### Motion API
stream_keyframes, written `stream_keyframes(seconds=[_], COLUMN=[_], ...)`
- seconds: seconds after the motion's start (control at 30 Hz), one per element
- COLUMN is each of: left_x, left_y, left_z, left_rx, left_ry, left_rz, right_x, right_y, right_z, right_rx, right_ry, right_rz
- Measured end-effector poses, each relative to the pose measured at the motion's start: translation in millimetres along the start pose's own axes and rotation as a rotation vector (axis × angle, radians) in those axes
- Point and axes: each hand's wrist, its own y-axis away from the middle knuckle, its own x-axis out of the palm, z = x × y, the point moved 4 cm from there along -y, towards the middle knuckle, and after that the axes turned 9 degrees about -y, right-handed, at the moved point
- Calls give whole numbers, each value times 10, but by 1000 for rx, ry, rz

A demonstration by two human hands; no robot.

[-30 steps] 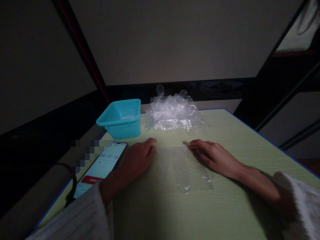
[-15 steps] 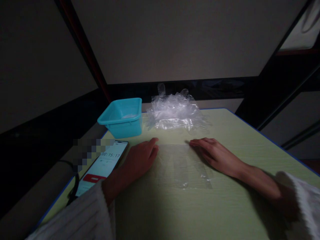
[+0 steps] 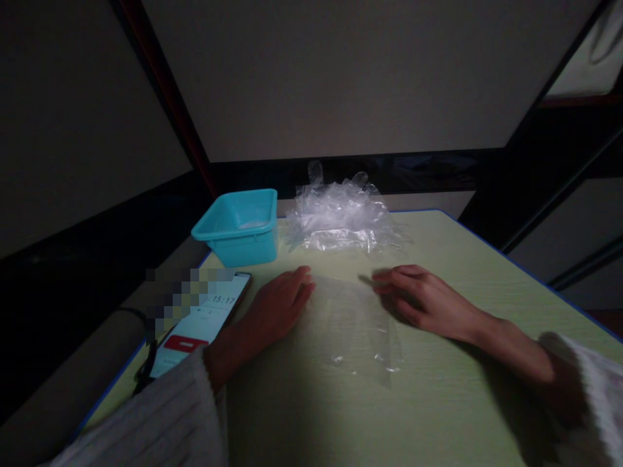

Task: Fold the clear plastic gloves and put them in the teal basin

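Note:
A clear disposable plastic glove (image 3: 355, 324) lies on the pale table between my hands, its finger shapes pointing toward me. My left hand (image 3: 280, 301) has thumb and fingertips closed at the glove's far left corner. On the other side, my right hand (image 3: 421, 298) is held just above the table with fingers stretched forward and thumb apart. Its fingertips are beside the glove's far right edge, and nothing shows between them. Beyond both hands sits a crumpled pile of clear plastic gloves (image 3: 341, 217).
A turquoise basket (image 3: 250, 246) stands at the far left of the table (image 3: 452, 259), with something whitish inside. Next to my left forearm lies a phone (image 3: 209, 324) with a lit timer screen and a dark cable beside it. Cabinet panels (image 3: 341, 84) rise behind the table.
The flat glove has turned, its near end shifting left and toward me. My right fingertips have come away from its far right corner; my left hand has barely moved.

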Motion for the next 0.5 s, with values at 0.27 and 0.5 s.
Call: stream_keyframes(seconds=[0.27,0.5], left_x=[106,102], left_y=[13,14], left_z=[2,-20], left_rx=[94,105], left_ry=[73,92], left_rz=[6,61], right_x=[-36,-85], right_y=[30,51], right_z=[167,309], right_rx=[-213,-284], right_ry=[-140,-295], right_rz=[105,175])
